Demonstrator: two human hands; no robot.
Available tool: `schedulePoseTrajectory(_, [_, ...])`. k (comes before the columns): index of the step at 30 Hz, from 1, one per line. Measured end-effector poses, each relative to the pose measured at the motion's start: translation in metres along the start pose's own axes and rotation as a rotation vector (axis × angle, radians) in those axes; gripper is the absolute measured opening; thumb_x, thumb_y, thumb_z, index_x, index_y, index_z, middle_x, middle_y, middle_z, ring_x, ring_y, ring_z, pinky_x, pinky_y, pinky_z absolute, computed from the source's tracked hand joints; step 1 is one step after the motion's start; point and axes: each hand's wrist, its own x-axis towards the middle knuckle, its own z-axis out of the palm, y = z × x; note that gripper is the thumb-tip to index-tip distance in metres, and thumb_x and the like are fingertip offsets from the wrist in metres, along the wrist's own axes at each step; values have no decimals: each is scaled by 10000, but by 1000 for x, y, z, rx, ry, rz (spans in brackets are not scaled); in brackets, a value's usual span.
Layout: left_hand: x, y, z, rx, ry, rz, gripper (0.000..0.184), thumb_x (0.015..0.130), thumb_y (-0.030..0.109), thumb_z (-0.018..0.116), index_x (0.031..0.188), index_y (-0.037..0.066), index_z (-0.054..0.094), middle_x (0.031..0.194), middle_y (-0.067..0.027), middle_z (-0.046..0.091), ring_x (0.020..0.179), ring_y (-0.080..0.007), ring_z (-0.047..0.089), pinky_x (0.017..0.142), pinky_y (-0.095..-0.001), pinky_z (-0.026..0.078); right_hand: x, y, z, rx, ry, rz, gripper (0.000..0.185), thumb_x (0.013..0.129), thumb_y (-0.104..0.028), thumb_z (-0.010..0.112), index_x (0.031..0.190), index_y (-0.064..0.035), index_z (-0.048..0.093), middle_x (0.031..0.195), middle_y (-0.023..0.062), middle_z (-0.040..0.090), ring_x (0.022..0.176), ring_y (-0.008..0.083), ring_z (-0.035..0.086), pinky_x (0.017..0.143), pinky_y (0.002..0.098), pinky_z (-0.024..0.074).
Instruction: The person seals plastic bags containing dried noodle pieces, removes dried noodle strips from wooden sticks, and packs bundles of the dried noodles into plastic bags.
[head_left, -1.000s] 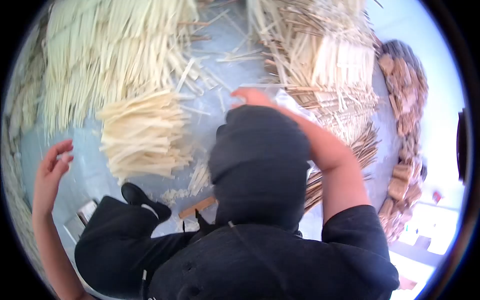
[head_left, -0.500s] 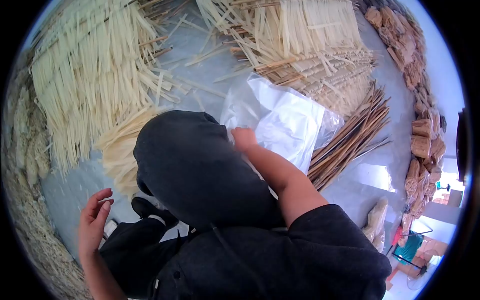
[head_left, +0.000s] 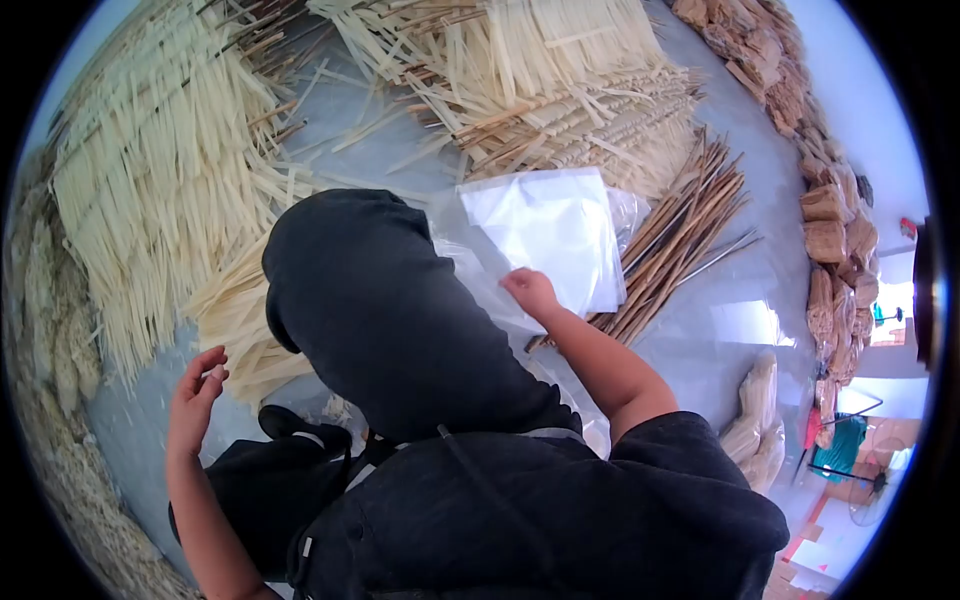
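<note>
My right hand (head_left: 533,293) is closed, its fingers pinching the near edge of a clear plastic bag (head_left: 555,235). The bag lies fairly flat on the grey floor, with glossy reflections on it. My left hand (head_left: 195,398) hangs off to the left with the fingers loosely bent and apart, holding nothing. A fanned bundle of pale flat strips (head_left: 240,350) lies just beyond that hand, partly hidden by my dark-clothed knee (head_left: 370,300). Right of the bag is a pile of thin brown sticks (head_left: 680,245), close to its edge.
Wide layers of pale strips (head_left: 150,190) cover the floor at the left, and another stack of strips (head_left: 570,60) sits at the far side. Wrapped brown bundles (head_left: 825,240) line the right wall. A plastic-wrapped bundle (head_left: 755,425) and a fan (head_left: 878,480) stand at the lower right.
My right hand has moved right and slightly nearer, and the bag's puffed left part now lies flatter. My left hand has shifted only a little. The whole view has tilted slightly.
</note>
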Motion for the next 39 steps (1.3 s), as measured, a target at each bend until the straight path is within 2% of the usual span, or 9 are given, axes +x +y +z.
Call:
schedulePoseTrajectory(6, [-1, -2, -7, -11, 7, 71, 407, 934, 279, 563, 1303, 108, 541, 1217, -14, 589, 1029, -122, 555, 894, -275, 418, 2, -34, -54, 775, 435, 303, 336, 770, -274, 762, 667, -121, 482, 599, -57, 445, 501, 80, 368, 461, 251, 322])
schedulePoseTrajectory(13, [-14, 5, -5, -22, 36, 32, 403, 950, 291, 541, 1321, 134, 526, 1239, -11, 576, 1076, -137, 557, 919, -309, 426, -9, -49, -106, 1161, 178, 420, 308, 872, -431, 632, 806, -131, 608, 667, -24, 528, 528, 71, 399, 478, 224, 299])
schedulePoseTrajectory(18, [-28, 2, -6, -28, 86, 9, 397, 940, 286, 545, 1301, 120, 544, 1235, -29, 590, 1068, -148, 574, 898, -314, 434, -14, -48, -134, 1036, 151, 247, 184, 903, -250, 623, 860, -73, 650, 705, -30, 576, 613, 62, 489, 573, 205, 370])
schedulePoseTrajectory(23, [-29, -10, -14, -52, 116, -28, 400, 935, 286, 550, 1298, 118, 546, 1243, -34, 586, 1055, -147, 576, 898, -312, 434, -8, -35, -155, 1222, 22, 194, 248, 919, -302, 603, 933, -63, 670, 771, 12, 631, 631, 90, 509, 605, 209, 401])
schedulePoseTrajectory(25, [-25, -14, -13, -69, 102, -26, 404, 932, 295, 558, 1294, 116, 548, 1240, -36, 587, 1042, -145, 578, 897, -308, 434, -10, -47, -160, 1157, 98, 276, 320, 944, -342, 555, 929, -44, 670, 745, 25, 628, 620, 113, 535, 602, 223, 429])
schedulePoseTrajectory(30, [-24, 4, 0, -45, 60, 24, 397, 943, 305, 555, 1293, 118, 550, 1226, -35, 592, 1046, -145, 575, 899, -307, 440, 3, -80, -205, 1082, 988, 16, 359, 972, -304, 475, 875, 4, 633, 959, 139, 679, 826, 174, 620, 770, 291, 488])
schedulePoseTrajectory(34, [-21, 41, 33, -286, -19, 74, 458, 960, 382, 525, 1328, 109, 515, 1249, -68, 577, 1101, -172, 563, 937, -351, 455, -8, -214, -219, 903, 695, -375, 369, 994, -314, 449, 974, -10, 658, 1079, 120, 664, 1054, 188, 584, 974, 332, 406])
schedulePoseTrajectory(37, [-6, 53, 69, -733, -198, 83, 576, 956, 479, 485, 1381, 92, 442, 1295, -118, 544, 1153, -243, 544, 960, -407, 458, -12, -281, -149, 869, -23, -683, 309, 990, -261, 448, 1033, -86, 698, 1055, 42, 687, 1014, 169, 606, 926, 302, 444])
schedulePoseTrajectory(39, [3, 57, 93, -1032, -262, 24, 681, 938, 559, 454, 1413, 78, 378, 1334, -159, 509, 1185, -311, 519, 953, -438, 463, -34, -316, -95, 826, -665, -546, 306, 993, -242, 472, 997, -18, 681, 1084, 80, 670, 1077, 184, 588, 984, 342, 416])
